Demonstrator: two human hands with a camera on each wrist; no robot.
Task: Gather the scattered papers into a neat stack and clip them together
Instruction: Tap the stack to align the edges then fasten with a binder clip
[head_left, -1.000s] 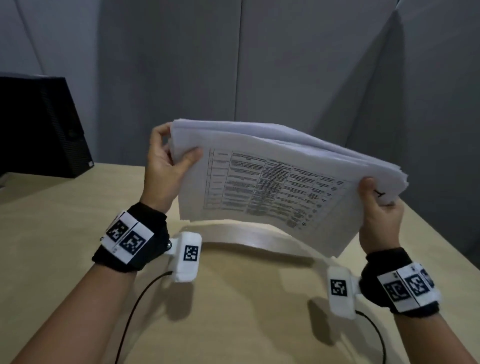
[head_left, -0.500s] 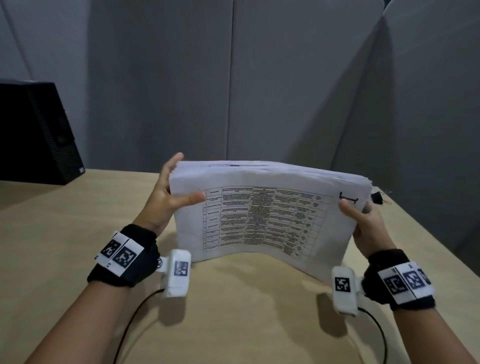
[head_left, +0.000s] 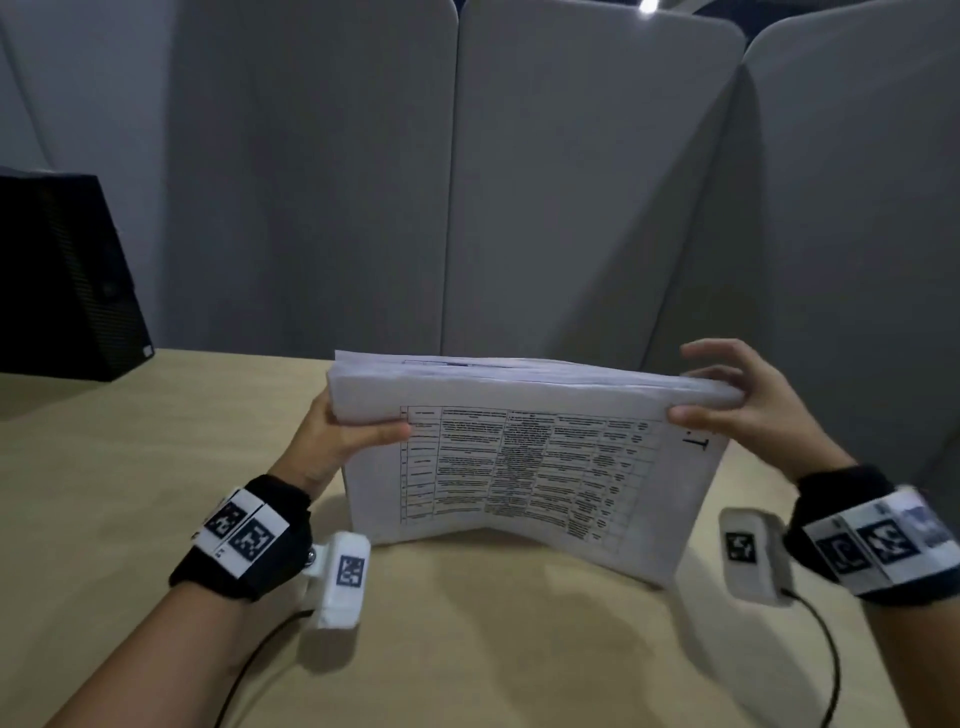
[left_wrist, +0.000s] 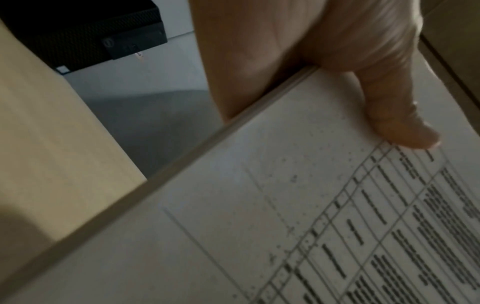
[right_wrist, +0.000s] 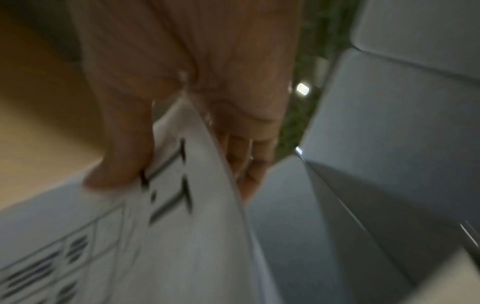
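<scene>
A thick stack of white papers (head_left: 519, 467) stands on its long lower edge on the wooden table (head_left: 156, 467), with the printed table on the front sheet facing me. My left hand (head_left: 358, 434) grips the stack's upper left edge, thumb on the front sheet and fingers hidden behind. The left wrist view shows that hand (left_wrist: 350, 72) with its thumb pressing on the stack (left_wrist: 259, 226). My right hand (head_left: 717, 397) holds the upper right corner, thumb in front and fingers over the top and back. The blurred right wrist view shows that pinch on the stack (right_wrist: 182, 226). No clip is in view.
A black computer case (head_left: 62, 275) stands at the table's far left. Grey partition panels (head_left: 571, 182) close off the back and right sides. A cable (head_left: 249, 670) trails from the left wrist camera across the near table.
The stack has come down from a tilted hold in the air to stand on the table. My right hand has slid from the lower right corner up to the top right corner.
</scene>
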